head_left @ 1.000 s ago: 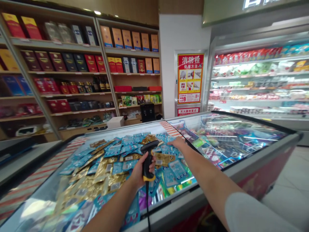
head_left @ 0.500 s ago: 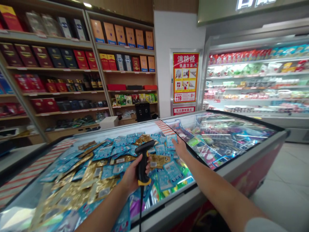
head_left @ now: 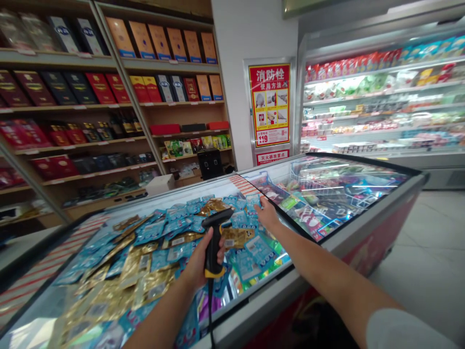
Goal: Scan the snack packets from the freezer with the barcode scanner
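My left hand (head_left: 203,257) is wrapped round the handle of a black and yellow barcode scanner (head_left: 214,247). Its head points up and to the right, and its cable hangs down. Farther out, my right hand (head_left: 267,213) has its thumb and forefinger closed on the edge of a small blue packet (head_left: 252,203). Many blue packets (head_left: 150,232) and gold foil packets (head_left: 148,286) lie in an overlapping heap under and around both hands. A gold packet (head_left: 238,237) with a white label lies just right of the scanner.
The heap lies on the glass top of a chest freezer (head_left: 312,261). Frozen goods show through its right-hand glass (head_left: 348,174). Shelves of boxes (head_left: 152,106) stand behind at left, a red fire-hydrant poster (head_left: 269,104) at the middle, a lit open fridge (head_left: 381,102) at right.
The view has turned slightly right and down, so the background has shifted left and up. My left hand still grips the scanner; my right hand stays by the same blue packet.
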`<state>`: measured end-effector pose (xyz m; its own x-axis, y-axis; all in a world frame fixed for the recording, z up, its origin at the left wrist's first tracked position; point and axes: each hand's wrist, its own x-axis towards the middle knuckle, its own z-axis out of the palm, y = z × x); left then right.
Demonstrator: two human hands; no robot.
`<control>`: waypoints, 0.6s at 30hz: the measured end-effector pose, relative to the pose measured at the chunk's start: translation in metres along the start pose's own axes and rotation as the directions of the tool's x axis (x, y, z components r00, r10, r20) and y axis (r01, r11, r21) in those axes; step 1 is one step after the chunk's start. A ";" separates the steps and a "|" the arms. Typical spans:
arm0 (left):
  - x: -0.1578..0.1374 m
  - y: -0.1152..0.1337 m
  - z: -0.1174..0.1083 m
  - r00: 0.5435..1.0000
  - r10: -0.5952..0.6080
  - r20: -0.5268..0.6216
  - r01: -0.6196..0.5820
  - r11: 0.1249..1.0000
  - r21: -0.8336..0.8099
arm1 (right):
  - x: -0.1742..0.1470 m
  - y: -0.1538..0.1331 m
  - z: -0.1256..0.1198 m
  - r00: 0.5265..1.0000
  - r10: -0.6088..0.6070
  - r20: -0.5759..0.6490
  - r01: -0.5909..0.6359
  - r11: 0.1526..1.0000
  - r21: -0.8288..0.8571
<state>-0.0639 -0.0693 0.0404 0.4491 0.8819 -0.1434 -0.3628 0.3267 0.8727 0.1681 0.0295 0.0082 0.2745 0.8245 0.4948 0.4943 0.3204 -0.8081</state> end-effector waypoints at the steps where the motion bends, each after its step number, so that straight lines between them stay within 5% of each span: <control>1: 0.000 0.000 0.000 1.000 0.004 0.000 -0.004 1.000 -0.005 | 0.000 0.000 0.000 1.000 -0.017 0.002 0.017 1.000 -0.004; 18: 0.000 0.000 0.001 1.000 0.027 -0.010 -0.027 0.999 0.023 | 0.002 0.000 0.000 0.997 -0.026 0.066 0.030 0.998 -0.046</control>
<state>-0.0633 -0.0695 0.0413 0.4310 0.8938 -0.1239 -0.3560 0.2946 0.8868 0.1685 0.0314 0.0086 0.2060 0.8448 0.4938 0.5397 0.3228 -0.7775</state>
